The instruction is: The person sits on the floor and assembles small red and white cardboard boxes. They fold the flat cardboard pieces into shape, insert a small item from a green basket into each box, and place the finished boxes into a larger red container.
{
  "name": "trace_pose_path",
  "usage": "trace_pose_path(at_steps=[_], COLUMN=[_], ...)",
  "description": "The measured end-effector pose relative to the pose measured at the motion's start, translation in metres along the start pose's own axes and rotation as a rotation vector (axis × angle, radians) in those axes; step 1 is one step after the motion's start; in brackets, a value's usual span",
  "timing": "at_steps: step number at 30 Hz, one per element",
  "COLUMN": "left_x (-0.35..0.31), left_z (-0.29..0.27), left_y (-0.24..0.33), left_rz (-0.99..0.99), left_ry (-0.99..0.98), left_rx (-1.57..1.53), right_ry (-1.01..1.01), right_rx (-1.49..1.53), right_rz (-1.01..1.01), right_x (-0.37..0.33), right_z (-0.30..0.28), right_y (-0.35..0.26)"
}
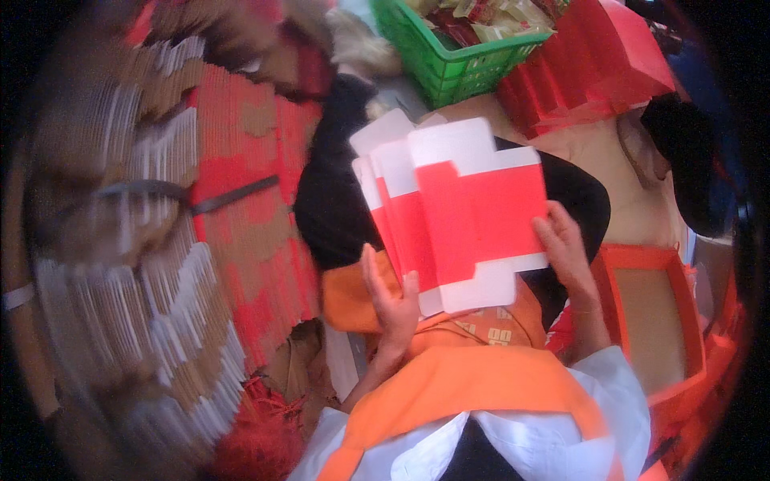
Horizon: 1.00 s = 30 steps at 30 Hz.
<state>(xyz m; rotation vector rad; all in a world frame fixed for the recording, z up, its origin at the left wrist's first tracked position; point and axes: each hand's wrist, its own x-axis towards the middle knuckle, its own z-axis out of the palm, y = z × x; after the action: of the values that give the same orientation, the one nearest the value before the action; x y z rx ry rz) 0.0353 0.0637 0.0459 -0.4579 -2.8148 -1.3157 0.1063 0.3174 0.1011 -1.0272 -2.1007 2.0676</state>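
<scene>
Stacked cardboard (pixel 241 152) stands left; right hand (pixel 564 244) pinches red-and-white blanks (pixel 489 212), left hand (pixel 393 309) spread, fingers extended, alongside.

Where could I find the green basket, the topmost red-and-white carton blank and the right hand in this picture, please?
Green basket (pixel 473 76): head view, on its near wall.
Topmost red-and-white carton blank (pixel 499 215): head view, on its red panel.
Right hand (pixel 566 245): head view, mid-hand.

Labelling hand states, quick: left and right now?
Left hand: open, at lower left of flat red-and-white cardboard box blanks; contact unclear.
Right hand: holding the front one by its right edge.
</scene>
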Motion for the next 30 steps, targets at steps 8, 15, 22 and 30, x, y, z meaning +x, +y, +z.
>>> trace_pose_path(at_steps=[8,15,22,30], left_x=[0.059,0.059,0.035,0.024], left_z=[0.005,0.015,0.012,0.018], left_y=[0.047,0.045,0.052,0.041], left_rz=[-0.701,-0.561,-0.587,-0.55], left_ry=[-0.113,0.047,-0.043,-0.24], left_rx=[-0.865,-1.044,-0.973,-0.87], right_ry=[0.167,-0.101,-0.094,-0.122], right_rx=[-0.234,0.094,0.137,1.176], right_rz=[-0.265,0.03,0.164,0.401], right_x=[0.004,-0.043,-0.029,-0.044], right_z=[0.044,0.043,0.06,0.071], right_y=[-0.007,0.005,0.036,0.023])
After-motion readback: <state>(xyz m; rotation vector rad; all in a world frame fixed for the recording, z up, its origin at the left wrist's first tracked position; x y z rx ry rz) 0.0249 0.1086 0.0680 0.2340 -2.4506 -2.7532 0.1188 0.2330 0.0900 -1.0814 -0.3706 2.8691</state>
